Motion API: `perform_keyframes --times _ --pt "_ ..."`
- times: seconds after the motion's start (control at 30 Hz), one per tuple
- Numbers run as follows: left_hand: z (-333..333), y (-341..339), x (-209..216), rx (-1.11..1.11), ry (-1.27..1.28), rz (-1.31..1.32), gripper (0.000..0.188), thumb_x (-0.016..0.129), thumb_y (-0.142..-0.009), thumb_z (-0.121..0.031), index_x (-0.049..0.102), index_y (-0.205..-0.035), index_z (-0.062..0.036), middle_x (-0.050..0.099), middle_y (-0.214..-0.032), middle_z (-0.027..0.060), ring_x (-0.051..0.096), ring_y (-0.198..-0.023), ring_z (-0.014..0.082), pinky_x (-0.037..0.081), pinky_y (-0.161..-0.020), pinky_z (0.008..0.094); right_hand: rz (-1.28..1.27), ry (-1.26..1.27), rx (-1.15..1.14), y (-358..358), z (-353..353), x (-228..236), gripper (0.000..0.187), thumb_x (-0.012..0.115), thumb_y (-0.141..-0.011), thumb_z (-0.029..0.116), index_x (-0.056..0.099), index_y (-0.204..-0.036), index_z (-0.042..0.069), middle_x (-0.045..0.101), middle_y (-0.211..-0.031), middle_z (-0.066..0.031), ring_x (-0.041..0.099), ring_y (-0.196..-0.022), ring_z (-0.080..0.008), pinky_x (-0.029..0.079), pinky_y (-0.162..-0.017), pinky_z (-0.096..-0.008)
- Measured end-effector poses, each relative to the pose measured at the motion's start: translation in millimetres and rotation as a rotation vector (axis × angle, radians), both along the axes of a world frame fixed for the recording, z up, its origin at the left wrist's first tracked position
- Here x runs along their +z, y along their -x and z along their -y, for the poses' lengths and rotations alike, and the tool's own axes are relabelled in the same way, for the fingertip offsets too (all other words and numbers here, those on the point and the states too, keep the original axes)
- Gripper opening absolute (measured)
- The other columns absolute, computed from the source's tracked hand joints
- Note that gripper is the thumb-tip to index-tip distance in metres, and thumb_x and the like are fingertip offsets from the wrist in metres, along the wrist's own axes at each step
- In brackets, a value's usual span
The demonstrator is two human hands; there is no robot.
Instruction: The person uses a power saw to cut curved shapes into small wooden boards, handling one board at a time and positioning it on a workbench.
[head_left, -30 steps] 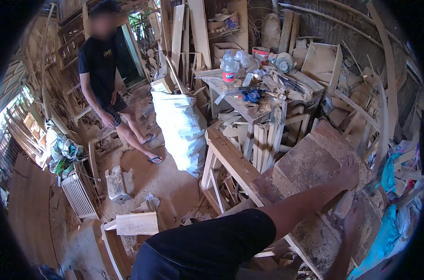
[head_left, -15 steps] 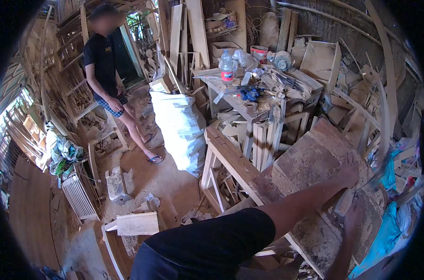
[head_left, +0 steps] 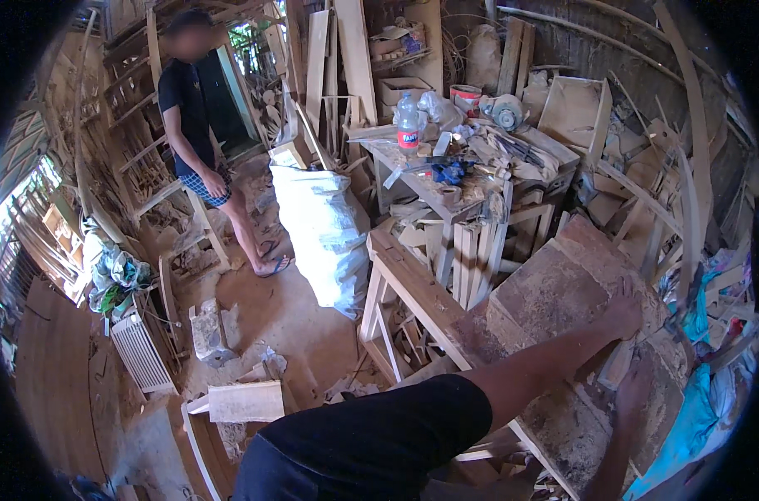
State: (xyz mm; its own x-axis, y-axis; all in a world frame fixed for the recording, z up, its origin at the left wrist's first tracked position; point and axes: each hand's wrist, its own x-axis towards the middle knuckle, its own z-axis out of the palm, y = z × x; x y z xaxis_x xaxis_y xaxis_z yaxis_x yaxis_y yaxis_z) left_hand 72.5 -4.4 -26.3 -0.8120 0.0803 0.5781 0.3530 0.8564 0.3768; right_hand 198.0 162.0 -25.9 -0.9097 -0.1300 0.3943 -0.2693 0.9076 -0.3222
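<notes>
My left hand (head_left: 621, 313) reaches out to the right and lies on the dusty workbench (head_left: 546, 288), its fingers stretched flat. Nearer to me, my right hand (head_left: 635, 386) is at the edge of a small pale wood piece (head_left: 617, 367) and appears to grip it. This piece lies on the bench between my two hands. My right fingers are dim and partly hidden. A black sleeve (head_left: 371, 426) covers my left upper arm across the lower middle of the view. Sawdust coats the bench around both hands.
Another person (head_left: 191, 125) stands at the left back, arms down. Next to them is a full white sack (head_left: 317, 234). A cluttered table (head_left: 383, 150) carries a plastic bottle (head_left: 408, 125) and wood scraps. Teal cloth (head_left: 688, 426) hangs at the bench's right. A wooden stool (head_left: 246, 401) stands lower left.
The other person has shifted slightly to the right, one foot having moved. My view has tilted a little. My hands and the wood piece show almost no movement.
</notes>
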Motion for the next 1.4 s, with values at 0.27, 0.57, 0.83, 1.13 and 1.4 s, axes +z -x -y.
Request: perform_keyframes --times 0.27,0.57,0.83,1.13,1.4 --pt "10.2 4.1 -8.1 0.042 -0.078 0.055 0.062 0.054 -0.087 -0.022 0.053 -0.132 0.0195 0.041 -0.145 0.0455 0.03 -0.141 0.0633 0.023 -0.121 0.064 0.082 -0.035 -0.048 3.9 16.9 5.7 0.048 0.04 -0.11 0.03 0.05 -0.149 0.003 0.049 -0.154 -0.0215 0.043 -0.144 -0.0396 0.03 -0.122 -0.0457" --pt "9.6 0.0 -13.9 0.046 0.052 -0.033 0.052 0.056 -0.088 -0.027 0.063 -0.118 0.0144 0.058 -0.126 0.0394 0.044 -0.13 0.0588 0.031 -0.114 0.0661 -0.042 -0.187 0.018 -11.1 16.5 9.9 0.049 0.048 -0.106 0.027 0.051 -0.149 0.004 0.051 -0.153 -0.0202 0.044 -0.143 -0.0387 0.032 -0.121 -0.046" --pt "37.0 -7.8 17.8 -0.056 0.227 0.237 0.052 0.054 -0.091 -0.03 0.063 -0.122 0.0107 0.06 -0.126 0.0357 0.045 -0.13 0.0534 0.03 -0.113 0.0632 -0.119 -0.086 -0.007 -8.6 26.0 4.0 0.04 0.051 -0.102 0.025 0.06 -0.134 0.003 0.061 -0.138 -0.019 0.055 -0.131 -0.0382 0.04 -0.114 -0.0488" --pt "15.5 0.2 7.5 0.004 0.211 -0.018 0.049 0.054 -0.093 -0.032 0.063 -0.12 0.0073 0.063 -0.122 0.0334 0.048 -0.127 0.0477 0.032 -0.111 0.0589 -0.1 0.049 -0.048 -20.0 25.6 22.9 0.036 0.048 -0.103 0.025 0.06 -0.129 0.002 0.06 -0.136 -0.0218 0.053 -0.131 -0.0398 0.035 -0.116 -0.0548" --pt "12.1 13.8 6.3 0.013 0.066 0.088 0.055 0.061 -0.089 -0.035 0.061 -0.122 0.0094 0.057 -0.127 0.0392 0.043 -0.132 0.05 0.03 -0.114 0.0564 -0.027 -0.09 -0.163 -17.0 33.6 31.2 0.039 0.046 -0.106 0.028 0.06 -0.134 0.005 0.061 -0.139 -0.0196 0.053 -0.133 -0.0389 0.034 -0.117 -0.0541"
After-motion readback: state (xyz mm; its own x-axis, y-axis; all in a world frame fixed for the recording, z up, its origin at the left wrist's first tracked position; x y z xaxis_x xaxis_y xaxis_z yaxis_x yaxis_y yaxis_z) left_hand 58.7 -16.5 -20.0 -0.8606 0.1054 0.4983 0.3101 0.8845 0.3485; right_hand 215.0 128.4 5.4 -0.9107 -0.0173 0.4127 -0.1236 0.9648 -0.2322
